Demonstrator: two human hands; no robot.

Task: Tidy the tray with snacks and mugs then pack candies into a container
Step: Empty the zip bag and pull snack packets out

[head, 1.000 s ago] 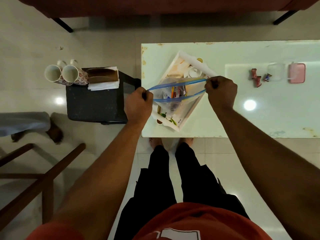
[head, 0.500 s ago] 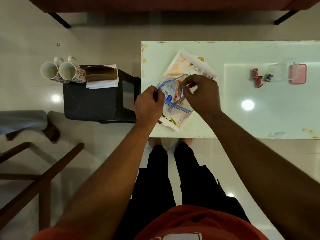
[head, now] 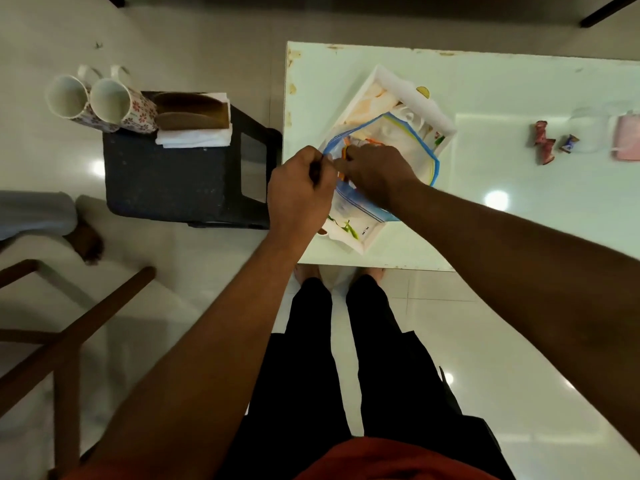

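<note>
A clear zip bag (head: 398,143) with a blue seal holds snacks and lies over the white tray (head: 412,95) at the table's left end. My left hand (head: 299,192) pinches the bag's left corner. My right hand (head: 375,173) is beside it, fingers pinched on the seal, and touches the left hand. Two floral mugs (head: 100,105) stand on a black stool (head: 166,181) to the left. Wrapped candies (head: 545,143) lie at the table's right, next to a clear container (head: 588,129) and its pink lid (head: 628,140).
The white table (head: 485,220) ends just in front of my feet. Brown coasters and white napkins (head: 194,123) share the stool with the mugs. A wooden chair frame (head: 65,327) is at lower left. Another person's foot (head: 86,240) rests on the floor at left.
My hands held the bag's mouth stretched wide; my right hand has slid left along the seal until it meets my left hand. The bag's mouth has narrowed.
</note>
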